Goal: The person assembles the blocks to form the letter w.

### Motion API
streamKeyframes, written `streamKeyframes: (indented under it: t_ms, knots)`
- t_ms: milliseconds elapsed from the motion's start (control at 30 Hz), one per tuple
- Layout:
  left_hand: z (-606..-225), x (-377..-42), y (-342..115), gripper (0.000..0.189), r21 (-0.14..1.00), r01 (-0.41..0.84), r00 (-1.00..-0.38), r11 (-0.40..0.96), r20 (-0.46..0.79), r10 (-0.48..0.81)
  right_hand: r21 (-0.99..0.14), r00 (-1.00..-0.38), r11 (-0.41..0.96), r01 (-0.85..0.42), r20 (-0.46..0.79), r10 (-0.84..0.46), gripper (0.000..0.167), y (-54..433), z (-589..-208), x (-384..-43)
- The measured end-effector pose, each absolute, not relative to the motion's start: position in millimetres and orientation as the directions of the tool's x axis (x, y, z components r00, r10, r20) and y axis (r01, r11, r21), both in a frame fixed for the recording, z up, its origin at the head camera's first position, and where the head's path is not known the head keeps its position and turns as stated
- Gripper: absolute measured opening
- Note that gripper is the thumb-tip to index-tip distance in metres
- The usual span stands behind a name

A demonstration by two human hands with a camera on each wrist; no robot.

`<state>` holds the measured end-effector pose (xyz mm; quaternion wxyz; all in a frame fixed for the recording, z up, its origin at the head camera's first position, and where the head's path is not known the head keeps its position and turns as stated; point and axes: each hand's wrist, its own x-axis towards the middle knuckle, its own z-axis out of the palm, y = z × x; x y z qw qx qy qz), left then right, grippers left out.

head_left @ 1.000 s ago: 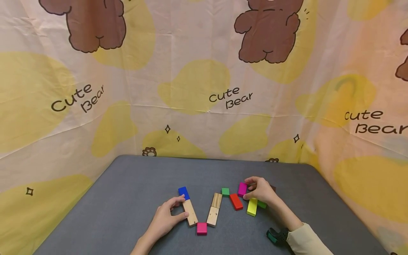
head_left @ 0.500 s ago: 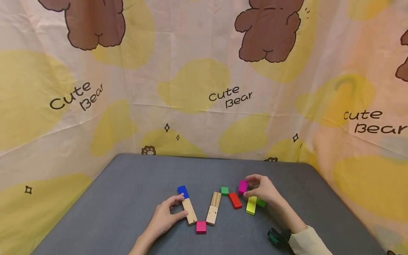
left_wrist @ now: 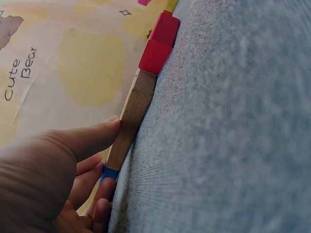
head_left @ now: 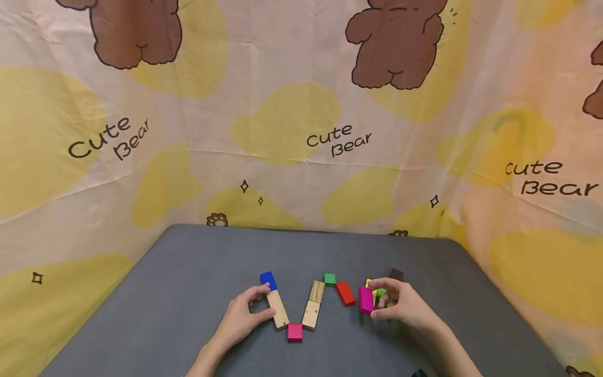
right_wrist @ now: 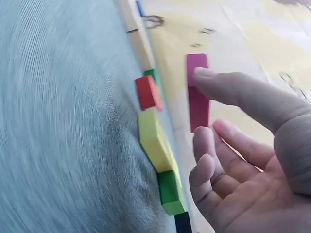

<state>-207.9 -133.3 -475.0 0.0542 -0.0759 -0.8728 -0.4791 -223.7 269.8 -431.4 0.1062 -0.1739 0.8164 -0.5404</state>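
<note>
Over on the right, the person's right hand (head_left: 401, 302) is clamping a magenta block (head_left: 366, 300) between thumb and fingertips, and the block is hanging above the blue-grey surface (head_left: 212, 272), tilting slightly and, from up here, partly covering a yellow block (head_left: 369, 283). Behind those fingers a longer green block (head_left: 380, 292) is lying against the yellow one, and a dark brown block (head_left: 397, 274) is sitting just past the knuckles. The left hand (head_left: 241, 315) is resting beside the other pieces with its thumb and fingers spread apart, the thumb touching the side of a plain wooden block (head_left: 278, 310) while a fingertip is meeting the spot where that wood is butting against a blue block (head_left: 268, 280). Those two are forming one slanting line; facing it, a knotted wooden block (head_left: 311, 314) and a striped wooden block (head_left: 318, 291) are lying end to end and leaning the other way. A pink block (head_left: 294, 332) is sitting between the near ends of the two lines. From the far end of the second line, a small green block (head_left: 330, 279) is leading on to a red block (head_left: 345, 294), which is slanting back towards the person, near the raised magenta piece
</note>
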Motion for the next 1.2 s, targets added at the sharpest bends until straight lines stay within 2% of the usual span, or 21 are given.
streamKeyframes:
  t_ms: [433,800,1200]
  knots:
    - [-472,-210,-130,0.05,0.821,0.183,-0.983,0.541,0.17,0.075,-0.921,-0.9,0.326,-0.211,0.053,-0.433,0.06,261,-440,-216]
    - [-469,-208,-130,0.05,0.819,0.167,-0.985,0.549,0.156,0.067,-0.918,-0.857,0.329,-0.223,0.024,-0.514,0.063,261,-444,-216]
    - [-467,-205,-129,0.051,0.819,0.178,-0.983,0.546,0.166,0.073,-0.888,-0.832,0.389,-0.245,-0.014,-0.554,0.057,263,-444,-217]
